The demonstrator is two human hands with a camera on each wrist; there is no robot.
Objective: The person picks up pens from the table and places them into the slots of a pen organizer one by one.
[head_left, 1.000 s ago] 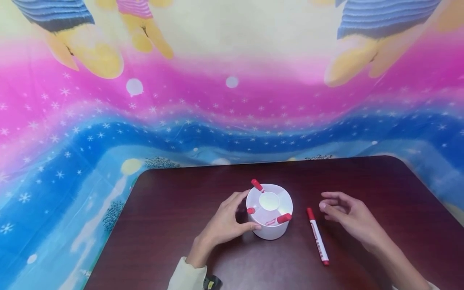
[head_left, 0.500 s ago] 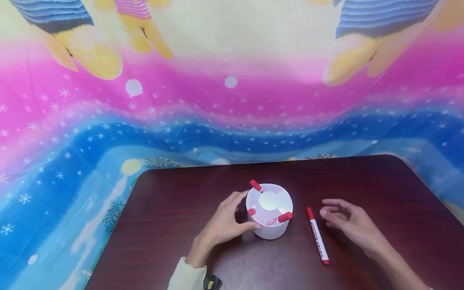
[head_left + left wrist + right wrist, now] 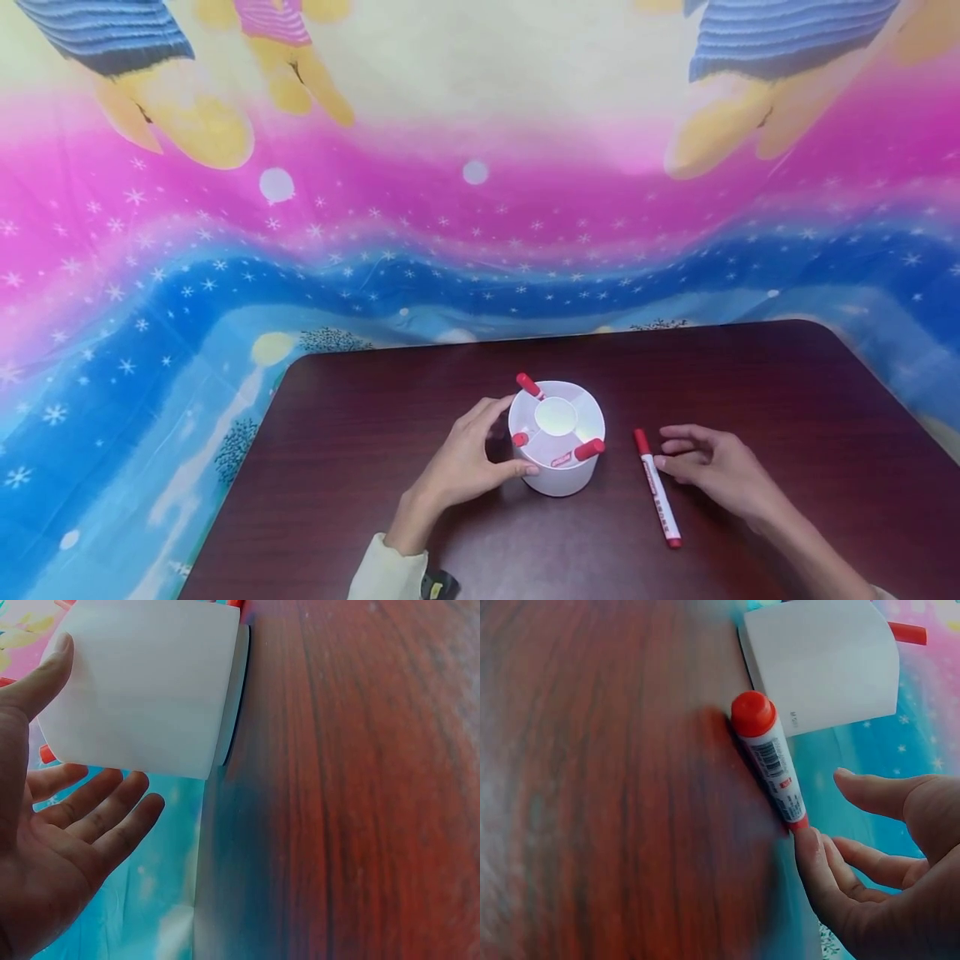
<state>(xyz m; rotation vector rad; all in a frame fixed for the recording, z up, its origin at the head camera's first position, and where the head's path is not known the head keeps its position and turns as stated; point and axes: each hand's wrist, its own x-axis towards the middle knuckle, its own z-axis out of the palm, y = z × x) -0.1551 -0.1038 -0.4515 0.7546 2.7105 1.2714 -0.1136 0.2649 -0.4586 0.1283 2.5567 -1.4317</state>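
A round white pen holder [image 3: 562,481] stands upright on the table, with a raised round center and divided compartments. Three red-capped markers lean in it: one at the back [image 3: 529,385], another at the left [image 3: 520,438], the third at the front right [image 3: 589,450]. My left hand [image 3: 467,458] holds the holder from the left, thumb at the front and fingers behind. To the right of it lies a red-and-white marker [image 3: 658,500], cap pointing away from me. Beside that marker is my right hand [image 3: 723,473], holding nothing, fingers loosely bent, fingertips close to its capped half.
The dark red-brown wooden table [image 3: 390,400] has rounded far corners. Behind it hangs a colorful cloth [image 3: 420,208] with snowflakes and cartoon figures. A pale sleeve [image 3: 386,567] and a black wrist strap [image 3: 440,585] show at my left wrist.
My right hand has come lower and slightly left, nearer the lying marker. The left hand stays at the pen holder, which has not moved.
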